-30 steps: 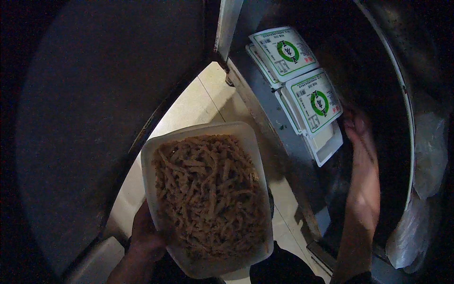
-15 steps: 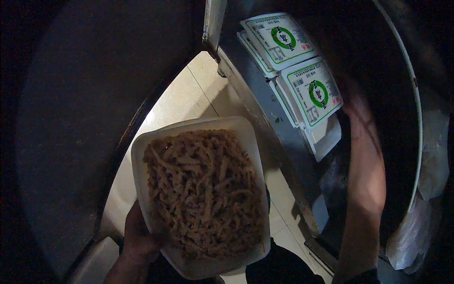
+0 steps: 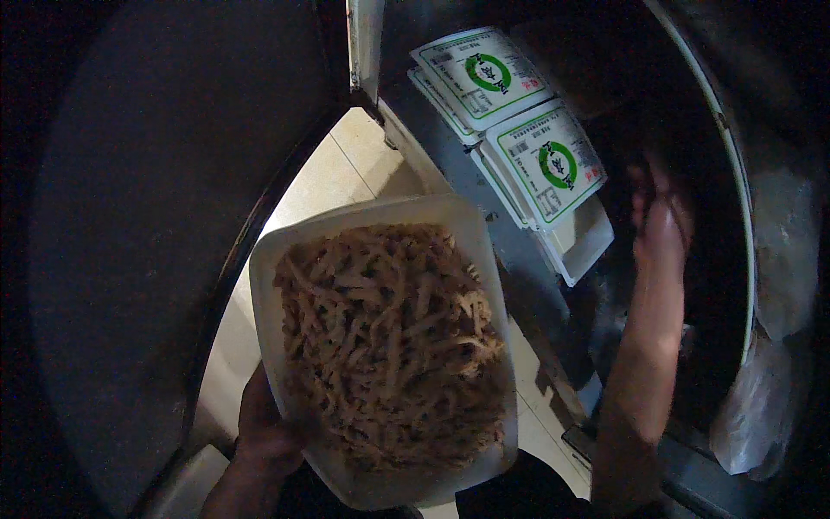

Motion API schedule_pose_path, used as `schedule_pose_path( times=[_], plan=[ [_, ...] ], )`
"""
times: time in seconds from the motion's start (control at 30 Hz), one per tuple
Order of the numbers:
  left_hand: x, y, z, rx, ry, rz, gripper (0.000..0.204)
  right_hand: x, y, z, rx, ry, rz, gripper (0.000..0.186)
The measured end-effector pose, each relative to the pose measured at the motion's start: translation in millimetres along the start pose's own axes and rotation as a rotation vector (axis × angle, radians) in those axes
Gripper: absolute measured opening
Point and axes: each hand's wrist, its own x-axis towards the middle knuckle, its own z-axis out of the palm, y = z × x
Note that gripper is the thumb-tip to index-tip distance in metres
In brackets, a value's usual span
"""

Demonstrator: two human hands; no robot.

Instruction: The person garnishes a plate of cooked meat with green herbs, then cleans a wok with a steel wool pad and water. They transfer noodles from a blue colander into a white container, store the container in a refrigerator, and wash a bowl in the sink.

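My left hand (image 3: 275, 441) is closed on the near left rim of a white plastic tub (image 3: 270, 298). Brown strips of food (image 3: 389, 355) fill the tub, their exact kind unclear in the dim light. Sealed flat packs (image 3: 553, 164) with white, green-ringed labels lie in two adjoining stacks inside a dark compartment to the right. Just right of the nearer stack, my right hand (image 3: 661, 208) reaches into shadow, apart from the packs. Its fingers are partly lost in the dark but look loosely spread, with nothing visible in them.
A dark door or panel (image 3: 173, 216) fills the left side. The compartment's pale edge (image 3: 731, 147) curves down the right, with clear plastic wrapping (image 3: 748, 424) beyond it. Light floor tiles (image 3: 333, 169) show between panel and compartment.
My right hand has drawn away from the side of the nearer pack and now shows more fully. The tub, still in my left hand, appears slightly farther right in the view.
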Motion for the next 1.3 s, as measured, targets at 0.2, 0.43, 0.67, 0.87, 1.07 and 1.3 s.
schedule_pose_path(
  times=[0.2,0.43,0.67,0.87,1.07,1.3],
  plan=[
    [6.5,27.2,35.7,0.251,-0.105,0.054,0.099,-138.1,35.8,-102.5,0.12,-0.661,-0.041,0.062],
    [64.3,29.9,120.4,0.472,-0.453,0.122,0.094,-149.0,141.9,-213.9,0.667,-0.9,-0.335,0.052],
    [84.2,7.1,176.4,0.605,-0.646,0.067,0.091,-158.9,106.1,-193.1,0.742,-0.128,0.337,0.053],
    [42.7,-1.5,116.7,0.582,-0.588,-0.029,0.088,-87.5,69.3,-139.2,0.826,-0.306,0.285,0.07],
    [45.5,-13.4,71.6,0.722,-0.59,-0.058,0.082,-16.1,65.2,-105.9,0.893,-0.168,0.31,0.057],
    [48.4,-10.8,49.1,0.443,-0.52,-0.115,0.079,55.8,57.7,-64.4,0.928,0.011,0.393,0.049]
  ],
)
